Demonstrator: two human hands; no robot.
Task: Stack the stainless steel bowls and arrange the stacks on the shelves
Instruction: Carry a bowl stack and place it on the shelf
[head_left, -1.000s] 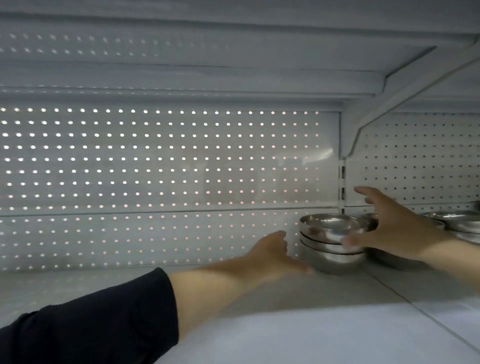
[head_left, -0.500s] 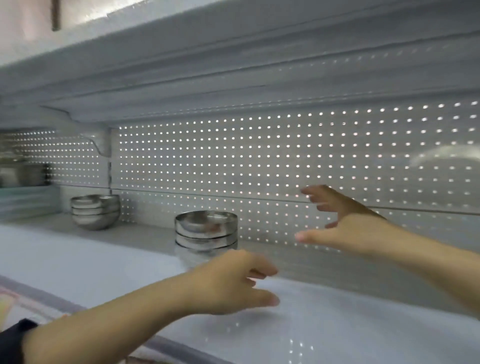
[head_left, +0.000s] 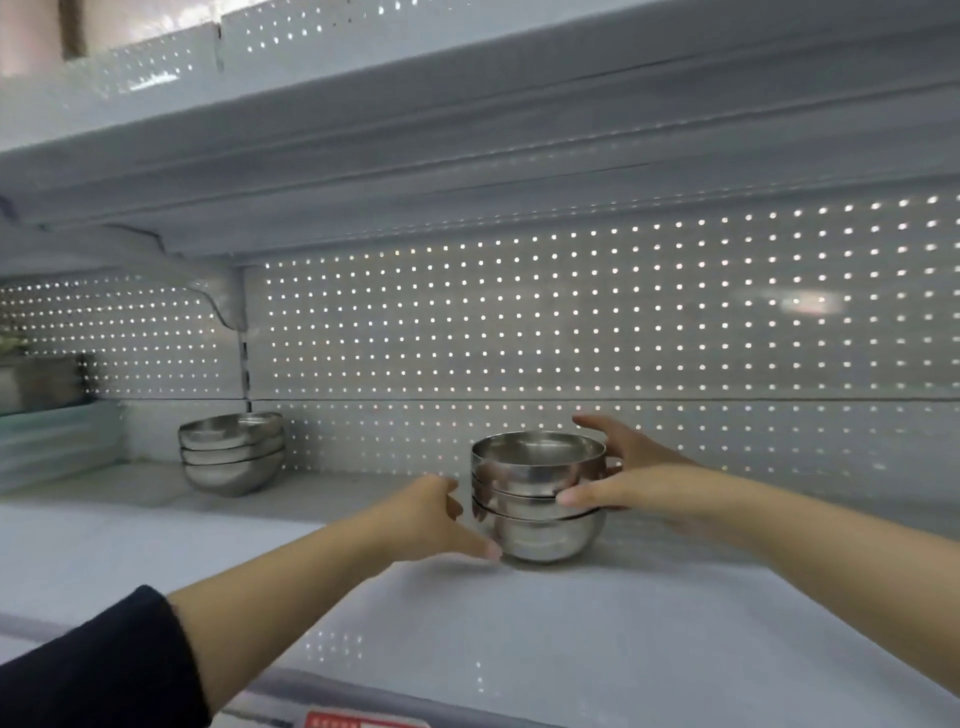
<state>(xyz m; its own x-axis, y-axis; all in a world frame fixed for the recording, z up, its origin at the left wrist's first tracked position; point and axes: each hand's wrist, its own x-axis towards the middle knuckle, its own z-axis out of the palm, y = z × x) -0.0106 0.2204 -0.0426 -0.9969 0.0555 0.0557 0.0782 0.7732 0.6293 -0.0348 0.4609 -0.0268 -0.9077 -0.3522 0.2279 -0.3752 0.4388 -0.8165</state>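
A long white metal shelf (head_left: 597, 623) backs onto a white perforated panel (head_left: 519, 332). Toward its back edge stands a stack of three round stainless steel bowls (head_left: 538, 496); the right hand (head_left: 623, 475) grips it, the left hand (head_left: 434, 519) touches its base, fingers open. A second steel bowl stack (head_left: 232, 451) sits near the back-left corner.

Everything's pale grey-white here: the shelf (head_left: 519, 639) and the back panel (head_left: 571, 332), which has a regular grid of little holes glowing white. Both bowl stacks, the near one (head_left: 537, 493) and the far-left one (head_left: 231, 452), are shiny silver steel. Sleeve (head_left: 93, 670) on the left is dark navy-black. Red label (head_left: 363, 721) on the shelf's near edge.
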